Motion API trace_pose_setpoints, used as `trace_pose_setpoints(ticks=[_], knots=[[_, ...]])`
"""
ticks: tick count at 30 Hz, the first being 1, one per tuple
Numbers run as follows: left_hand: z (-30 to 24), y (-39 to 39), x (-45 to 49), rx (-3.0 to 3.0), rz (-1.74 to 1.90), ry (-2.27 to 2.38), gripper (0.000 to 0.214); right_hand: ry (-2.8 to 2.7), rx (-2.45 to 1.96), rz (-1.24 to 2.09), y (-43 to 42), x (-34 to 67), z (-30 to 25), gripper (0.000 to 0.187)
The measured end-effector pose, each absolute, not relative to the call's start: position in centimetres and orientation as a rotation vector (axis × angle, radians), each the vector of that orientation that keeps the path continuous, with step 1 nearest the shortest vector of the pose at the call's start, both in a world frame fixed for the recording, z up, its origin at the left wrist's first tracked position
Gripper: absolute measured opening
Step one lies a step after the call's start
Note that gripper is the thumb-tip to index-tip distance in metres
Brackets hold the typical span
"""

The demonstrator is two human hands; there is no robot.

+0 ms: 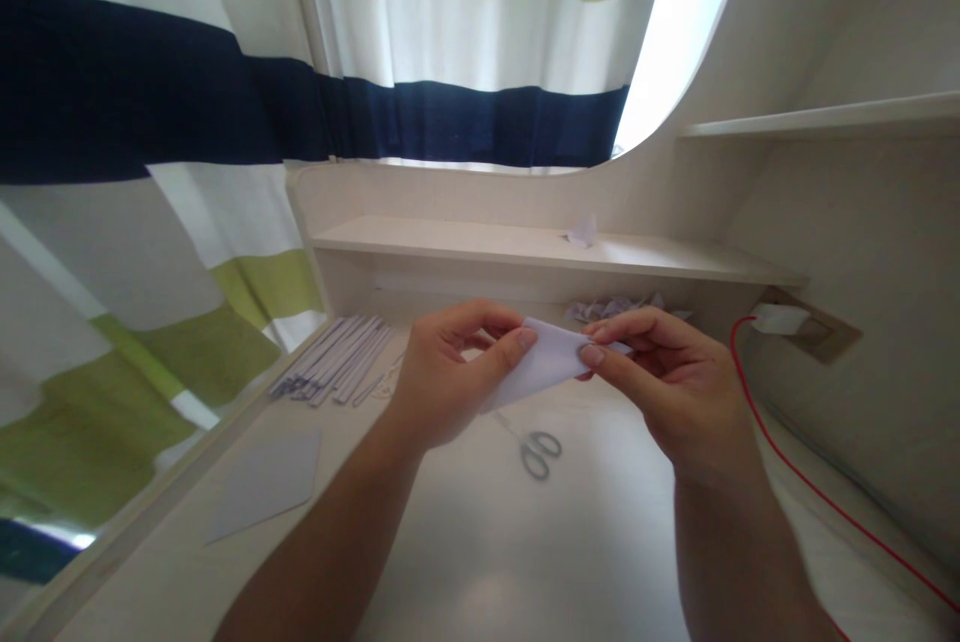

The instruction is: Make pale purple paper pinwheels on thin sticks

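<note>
Between my two hands, above the desk, is a folded piece of white paper (544, 359). My left hand (457, 372) pinches its left side, thumb on top and fingers behind. At the paper's narrow right end, my right hand (667, 372) closes thumb and fingertips on it. The fingers behind the paper are partly hidden. Below the paper, a pair of scissors (538, 452) with grey handles lies on the desk, its blades partly covered from view.
Several thin white paper strips (337, 357) lie at the desk's left, near a flat paper sheet (266, 482). Folded paper pieces (615, 308) sit under the shelf (465, 240), with one paper piece (582, 231) on it. A red cable (780, 447) runs from a white plug (780, 319) at right.
</note>
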State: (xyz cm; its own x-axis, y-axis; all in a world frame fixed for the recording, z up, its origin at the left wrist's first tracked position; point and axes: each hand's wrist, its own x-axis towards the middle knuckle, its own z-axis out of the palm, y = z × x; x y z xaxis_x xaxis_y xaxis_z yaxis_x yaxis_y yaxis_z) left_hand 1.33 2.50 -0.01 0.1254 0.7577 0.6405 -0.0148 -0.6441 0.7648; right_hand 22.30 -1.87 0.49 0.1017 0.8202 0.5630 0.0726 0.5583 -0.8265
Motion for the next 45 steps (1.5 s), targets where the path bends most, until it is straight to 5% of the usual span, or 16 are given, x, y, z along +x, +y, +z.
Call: trace_pose_setpoints(ticks=[21,34,45], knots=[[0.18,2.32,1.44,1.823,1.609,0.716,0.005,-1.403,-0.839,0.631,-2.09,22.24,0.49,0.012],[-0.18,2.26,1.96,1.788,1.728,0.647,0.002,-1.266,-0.769,0.621,-2.08,21.95,0.6,0.027],[-0.47,1.99,2.24,1.658,1.829,0.61,0.003,-1.332,-0.727,0.633,-2.43,22.32,0.42,0.007]])
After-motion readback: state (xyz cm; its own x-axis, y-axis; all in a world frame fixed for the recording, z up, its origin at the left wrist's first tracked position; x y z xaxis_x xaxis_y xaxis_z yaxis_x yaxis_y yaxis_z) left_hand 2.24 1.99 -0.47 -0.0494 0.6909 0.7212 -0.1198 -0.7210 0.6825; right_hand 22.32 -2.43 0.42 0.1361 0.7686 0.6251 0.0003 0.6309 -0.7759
